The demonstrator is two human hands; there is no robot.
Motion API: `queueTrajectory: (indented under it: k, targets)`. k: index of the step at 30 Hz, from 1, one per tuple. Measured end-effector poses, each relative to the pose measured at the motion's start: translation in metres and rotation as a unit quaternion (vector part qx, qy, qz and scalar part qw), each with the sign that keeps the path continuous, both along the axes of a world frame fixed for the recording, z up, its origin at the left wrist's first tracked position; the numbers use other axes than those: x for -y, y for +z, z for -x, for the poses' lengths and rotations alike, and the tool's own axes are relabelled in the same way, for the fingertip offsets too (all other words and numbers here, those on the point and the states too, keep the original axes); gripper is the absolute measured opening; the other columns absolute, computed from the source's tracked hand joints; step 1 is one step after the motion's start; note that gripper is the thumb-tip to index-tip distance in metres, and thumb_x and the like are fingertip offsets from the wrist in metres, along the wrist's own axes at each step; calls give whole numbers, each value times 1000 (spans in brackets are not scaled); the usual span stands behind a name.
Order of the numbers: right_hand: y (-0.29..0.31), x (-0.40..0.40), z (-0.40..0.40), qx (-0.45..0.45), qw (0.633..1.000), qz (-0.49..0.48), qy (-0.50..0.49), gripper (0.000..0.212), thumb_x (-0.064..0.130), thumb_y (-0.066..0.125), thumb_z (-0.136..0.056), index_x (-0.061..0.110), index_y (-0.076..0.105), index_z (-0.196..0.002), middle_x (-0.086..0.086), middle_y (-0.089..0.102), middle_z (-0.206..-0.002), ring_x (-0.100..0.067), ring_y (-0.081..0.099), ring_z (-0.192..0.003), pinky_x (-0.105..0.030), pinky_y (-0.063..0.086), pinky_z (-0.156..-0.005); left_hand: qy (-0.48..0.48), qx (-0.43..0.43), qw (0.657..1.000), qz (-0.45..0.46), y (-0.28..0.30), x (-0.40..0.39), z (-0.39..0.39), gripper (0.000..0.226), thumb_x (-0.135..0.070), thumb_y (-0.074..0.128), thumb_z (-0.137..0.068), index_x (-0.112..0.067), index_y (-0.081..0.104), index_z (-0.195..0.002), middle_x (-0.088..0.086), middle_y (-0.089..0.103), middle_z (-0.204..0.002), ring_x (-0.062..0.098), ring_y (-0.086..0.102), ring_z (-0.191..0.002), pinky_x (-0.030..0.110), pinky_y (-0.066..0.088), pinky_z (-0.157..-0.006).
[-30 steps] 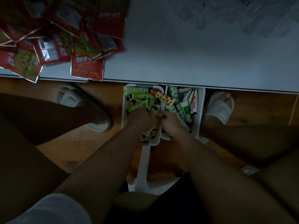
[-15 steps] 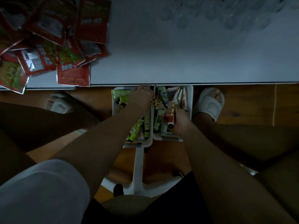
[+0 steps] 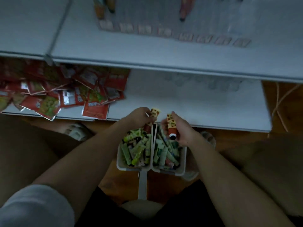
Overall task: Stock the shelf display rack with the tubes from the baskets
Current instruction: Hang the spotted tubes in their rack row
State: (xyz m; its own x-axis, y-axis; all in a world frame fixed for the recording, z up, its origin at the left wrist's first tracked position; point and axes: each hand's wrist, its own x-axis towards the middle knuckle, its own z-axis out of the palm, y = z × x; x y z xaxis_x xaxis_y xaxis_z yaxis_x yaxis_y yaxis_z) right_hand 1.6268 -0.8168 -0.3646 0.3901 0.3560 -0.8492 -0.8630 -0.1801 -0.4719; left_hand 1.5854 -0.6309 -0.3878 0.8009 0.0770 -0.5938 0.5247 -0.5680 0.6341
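Above the far ends of the two baskets [image 3: 182, 161], one spotted orange tube [image 3: 171, 124] is now gripped in the right hand [image 3: 182, 131] and another [image 3: 153, 116] in the left hand [image 3: 139, 117]; half a second earlier both hands were down among the tubes. Picking is judged done (placing remains). Each tube is held lengthwise, crimped end towards the lower shelf's front edge [image 3: 213, 126], cap end towards the person.
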Motion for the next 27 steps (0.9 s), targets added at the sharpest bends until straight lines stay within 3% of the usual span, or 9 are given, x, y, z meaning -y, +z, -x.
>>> queueTrajectory:
  k: [4,6,9,14,17,20,22,25,27]
  targets:
    - [60,-13,-11,141,985,31,91,60,51,34,-102,7,66,-78,-9,62,-70,-17,55,-53,-28,45,-52,26,46,997,61,61,-6,4,36,-32,67,-91,0,61,-106,18,67,-94,24,64,-69,33,52,-58]
    - [89,-19,-17,185,976,21,110,58,56,33,-100,9,62,-86,-10,63,-71,-16,54,-50,-27,41,-49,2,42,995,87,91,-7,7,34,-32,68,-90,-5,57,-107,14,65,-95,21,65,-70,27,55,-55]
    - [133,-30,-25,245,959,14,139,56,63,36,-95,11,56,-94,-11,62,-74,-17,51,-49,-24,38,-45,-60,49,994,79,132,-10,12,37,-35,69,-89,-9,53,-111,8,63,-100,22,64,-76,33,57,-65]
    - [192,-35,-28,263,952,-46,151,38,50,50,-96,12,49,-93,-12,60,-80,-19,52,-56,-30,45,-53,-46,139,987,71,187,-27,23,23,-31,68,-90,-14,58,-102,10,68,-99,22,66,-82,37,58,-72]
    - [220,-28,-26,251,959,-90,100,17,28,58,-97,12,52,-93,-11,61,-81,-19,51,-60,-30,43,-53,3,190,979,72,211,-36,24,18,-26,66,-92,-15,55,-99,9,66,-96,23,65,-86,33,55,-65]
    - [242,-20,-23,250,960,-120,48,3,14,58,-96,11,57,-95,-10,64,-83,-18,54,-66,-30,42,-58,90,244,961,95,229,-33,24,22,-26,66,-92,-11,54,-102,9,69,-96,13,63,-67,19,45,-52]
    - [251,-14,-23,267,954,-130,37,5,10,58,-95,9,60,-99,-10,67,-86,-19,59,-72,-30,44,-61,147,270,939,154,238,-29,25,24,-23,66,-92,-8,55,-107,8,71,-91,10,62,-59,20,46,-50]
    - [260,-5,-24,346,933,-89,50,17,14,62,-94,9,66,-109,-4,70,-93,-12,60,-74,-26,46,-63,190,295,909,225,249,-23,23,28,-23,66,-92,-8,57,-113,11,73,-98,19,69,-79,26,54,-62]
    - [262,-1,-25,390,918,-49,59,19,19,63,-94,10,66,-110,0,67,-87,-7,55,-63,-21,42,-53,197,305,900,242,255,-19,21,29,-25,66,-92,-11,58,-116,11,72,-103,24,69,-92,29,55,-70]
